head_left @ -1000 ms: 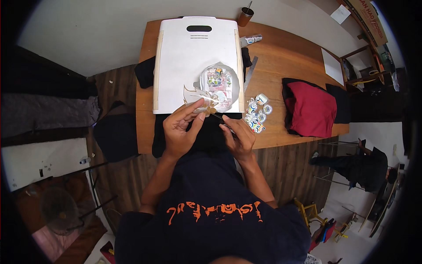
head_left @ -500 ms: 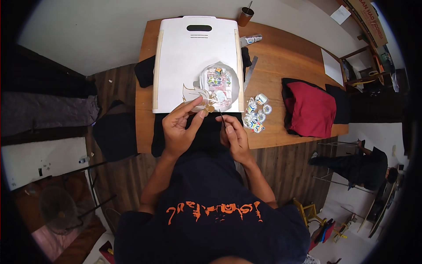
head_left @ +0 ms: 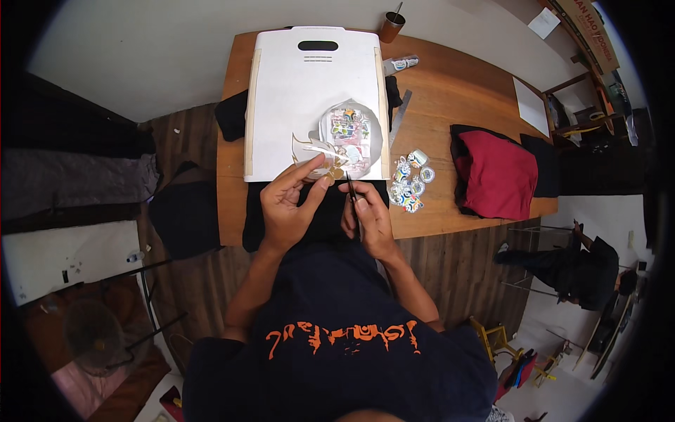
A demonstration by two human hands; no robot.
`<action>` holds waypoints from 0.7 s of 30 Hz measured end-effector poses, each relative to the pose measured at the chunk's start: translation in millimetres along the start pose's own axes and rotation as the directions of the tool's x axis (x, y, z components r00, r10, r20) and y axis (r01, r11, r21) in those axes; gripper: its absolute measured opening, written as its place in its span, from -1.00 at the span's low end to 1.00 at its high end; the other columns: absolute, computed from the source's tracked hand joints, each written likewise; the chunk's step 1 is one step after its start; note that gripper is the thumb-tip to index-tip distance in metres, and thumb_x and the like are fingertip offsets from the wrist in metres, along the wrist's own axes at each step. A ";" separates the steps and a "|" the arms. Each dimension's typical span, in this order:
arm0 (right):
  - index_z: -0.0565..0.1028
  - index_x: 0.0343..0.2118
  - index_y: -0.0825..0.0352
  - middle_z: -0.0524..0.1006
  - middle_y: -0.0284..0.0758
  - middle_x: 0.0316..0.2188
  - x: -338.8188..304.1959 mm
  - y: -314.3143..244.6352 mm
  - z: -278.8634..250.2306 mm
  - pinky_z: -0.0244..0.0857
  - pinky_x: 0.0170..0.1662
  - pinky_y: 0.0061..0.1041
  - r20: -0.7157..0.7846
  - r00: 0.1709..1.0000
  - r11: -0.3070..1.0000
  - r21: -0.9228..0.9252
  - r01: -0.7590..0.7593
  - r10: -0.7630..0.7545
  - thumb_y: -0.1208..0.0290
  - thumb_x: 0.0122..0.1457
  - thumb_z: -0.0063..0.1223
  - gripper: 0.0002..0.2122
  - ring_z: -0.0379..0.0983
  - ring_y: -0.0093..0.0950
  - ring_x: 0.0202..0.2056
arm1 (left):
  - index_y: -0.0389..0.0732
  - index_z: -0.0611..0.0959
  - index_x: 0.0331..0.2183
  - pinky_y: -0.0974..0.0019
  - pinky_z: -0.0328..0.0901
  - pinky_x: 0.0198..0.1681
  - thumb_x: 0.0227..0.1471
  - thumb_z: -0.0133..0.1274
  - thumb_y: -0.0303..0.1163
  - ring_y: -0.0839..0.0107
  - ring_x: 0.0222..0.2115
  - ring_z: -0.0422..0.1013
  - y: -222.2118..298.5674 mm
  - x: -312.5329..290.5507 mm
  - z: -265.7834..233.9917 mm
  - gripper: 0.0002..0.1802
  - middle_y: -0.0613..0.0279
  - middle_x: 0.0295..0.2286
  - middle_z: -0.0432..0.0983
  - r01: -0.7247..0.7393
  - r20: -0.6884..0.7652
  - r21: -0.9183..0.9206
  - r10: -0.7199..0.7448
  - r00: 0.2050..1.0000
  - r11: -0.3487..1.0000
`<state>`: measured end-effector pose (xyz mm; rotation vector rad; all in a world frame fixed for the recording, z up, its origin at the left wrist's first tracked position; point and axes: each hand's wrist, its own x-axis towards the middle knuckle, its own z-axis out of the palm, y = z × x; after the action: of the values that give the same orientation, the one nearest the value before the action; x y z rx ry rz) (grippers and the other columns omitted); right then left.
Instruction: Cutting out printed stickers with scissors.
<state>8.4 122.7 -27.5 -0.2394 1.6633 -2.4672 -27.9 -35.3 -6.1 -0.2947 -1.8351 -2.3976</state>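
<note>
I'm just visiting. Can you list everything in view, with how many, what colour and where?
Flame-shaped cutout: one, pale with brown edges, left hand
Slim tool: one, dark, right hand
Board: one, white, table's left side
Round tub: one, pale, board's lower right
Printed pieces: many, multicoloured, right of board; more in tub
Ruler: one, grey, right of board
Cup: one, brown, table's far edge
Cloth: one, red, table's right side
Table: one, brown, centre
Fan: one, grey, lower left
Co-worker: one, dark clothes, far right
Shirt: one, navy with orange print, bottom centre
Left hand: one, bare, board's near edge
Right hand: one, bare, beside it
</note>
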 end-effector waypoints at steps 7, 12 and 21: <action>0.31 0.05 0.44 0.15 -0.52 -0.65 -6.8 13.6 -15.5 -0.04 -0.56 -0.70 0.110 0.984 0.990 0.008 -0.143 0.142 0.29 0.38 -0.28 -0.66 0.00 -0.73 -0.64 | -0.46 0.52 -0.03 0.49 0.34 -0.14 0.05 0.02 -0.74 0.51 -0.26 0.45 -1.1 0.0 -2.6 -0.62 0.07 -0.22 0.52 0.036 0.005 0.017 -0.037 0.999 0.999; 0.37 -0.02 0.43 0.15 -0.49 -0.65 -10.9 10.8 -19.1 -0.06 -0.58 -0.69 0.152 0.975 0.986 0.005 -0.166 0.164 0.24 0.38 -0.27 -0.66 0.00 -0.71 -0.64 | -0.45 0.53 -0.04 0.49 0.34 -0.12 0.07 -0.02 -0.74 0.52 -0.24 0.44 0.5 1.1 -4.3 -0.63 0.08 -0.19 0.50 0.035 0.047 -0.009 -0.035 0.998 0.999; 0.37 -0.06 0.44 0.11 -0.52 -0.68 -8.8 7.7 -21.4 -0.10 -0.60 -0.68 0.159 0.963 0.972 0.054 -0.230 0.219 0.20 0.36 -0.22 -0.65 -0.04 -0.71 -0.66 | -0.45 0.55 -0.06 0.50 0.33 -0.14 0.06 -0.02 -0.75 0.50 -0.24 0.43 2.8 3.0 -5.4 -0.64 0.07 -0.19 0.50 0.054 0.063 -0.012 -0.053 0.997 0.998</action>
<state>12.6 141.1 -42.9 -0.2110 1.4508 -2.2749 -30.7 -41.2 -4.2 -0.3295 -1.8761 -2.4647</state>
